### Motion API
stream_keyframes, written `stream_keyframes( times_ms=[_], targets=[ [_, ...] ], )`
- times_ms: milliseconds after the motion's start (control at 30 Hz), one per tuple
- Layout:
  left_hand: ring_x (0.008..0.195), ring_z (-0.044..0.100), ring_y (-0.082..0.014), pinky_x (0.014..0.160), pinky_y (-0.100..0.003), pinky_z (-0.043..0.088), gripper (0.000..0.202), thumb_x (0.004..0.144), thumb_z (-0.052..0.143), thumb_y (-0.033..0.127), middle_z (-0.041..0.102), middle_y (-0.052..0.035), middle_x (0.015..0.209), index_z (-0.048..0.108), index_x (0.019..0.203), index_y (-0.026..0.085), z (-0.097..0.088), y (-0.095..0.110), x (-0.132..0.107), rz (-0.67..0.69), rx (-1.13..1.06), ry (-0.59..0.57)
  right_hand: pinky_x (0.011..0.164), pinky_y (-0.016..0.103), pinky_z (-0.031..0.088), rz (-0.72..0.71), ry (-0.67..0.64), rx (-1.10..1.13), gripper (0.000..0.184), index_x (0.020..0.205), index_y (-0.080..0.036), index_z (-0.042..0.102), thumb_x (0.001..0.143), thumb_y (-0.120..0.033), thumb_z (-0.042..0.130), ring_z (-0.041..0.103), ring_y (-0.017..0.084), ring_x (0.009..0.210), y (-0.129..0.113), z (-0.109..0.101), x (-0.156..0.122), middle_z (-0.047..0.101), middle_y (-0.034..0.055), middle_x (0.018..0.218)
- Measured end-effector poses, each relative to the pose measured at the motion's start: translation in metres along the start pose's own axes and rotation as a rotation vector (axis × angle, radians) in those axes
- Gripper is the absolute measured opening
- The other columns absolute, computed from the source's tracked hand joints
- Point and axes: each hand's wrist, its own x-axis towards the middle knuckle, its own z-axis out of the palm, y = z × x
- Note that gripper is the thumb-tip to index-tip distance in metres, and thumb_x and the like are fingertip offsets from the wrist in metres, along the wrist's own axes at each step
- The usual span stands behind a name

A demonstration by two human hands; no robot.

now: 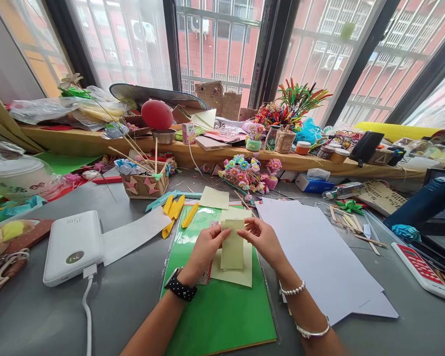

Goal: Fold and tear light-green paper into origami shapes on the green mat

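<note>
My left hand [204, 249] and my right hand [262, 240] both pinch the upper end of a narrow folded strip of pale yellow paper [232, 247], held upright between them. Under it lies another pale yellow sheet [241, 277] on a green sheet [222, 306] in a clear sleeve. My left wrist wears a black dotted watch [180, 286]; my right wrist wears a pearl bracelet [292, 290] and a silver bangle. More pale yellow squares [214, 198] and folded bright yellow pieces [174, 211] lie just beyond my hands.
A white power bank [72, 245] with its cable sits at left beside white paper. Large white sheets [319, 252] spread at right. A small cardboard basket [145, 184] with sticks, paper flowers [244, 175], a red calculator [422, 269] and a cluttered wooden sill [96, 143] ring the grey table.
</note>
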Motion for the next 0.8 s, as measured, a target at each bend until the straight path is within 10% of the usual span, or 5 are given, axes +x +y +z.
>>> stream_keyframes(
  times_ms=[400, 800],
  targets=[
    [0.057, 0.051, -0.0117, 0.05, -0.02, 0.037, 0.024, 0.06, 0.062, 0.036, 0.059, -0.0005, 0.063, 0.061, 0.068, 0.013, -0.003, 0.004, 0.0, -0.005, 0.174, 0.001, 0.043, 0.02, 0.038, 0.092, 0.241, 0.356, 0.021, 0.065, -0.014, 0.06, 0.063, -0.035, 0.063, 0.047, 0.008, 0.045, 0.0, -0.01, 0.002, 0.054, -0.0027, 0.051],
    [0.071, 0.059, -0.0182, 0.064, -0.024, 0.044, 0.012, 0.062, 0.062, 0.03, 0.068, -0.0014, 0.072, 0.068, 0.067, 0.021, -0.016, 0.004, 0.007, 0.184, 0.365, 0.206, 0.048, 0.023, 0.044, 0.126, 0.046, 0.107, 0.022, 0.06, -0.014, 0.061, 0.059, -0.036, 0.065, 0.054, 0.012, 0.049, 0.003, -0.017, 0.003, 0.057, -0.0004, 0.053]
  ],
)
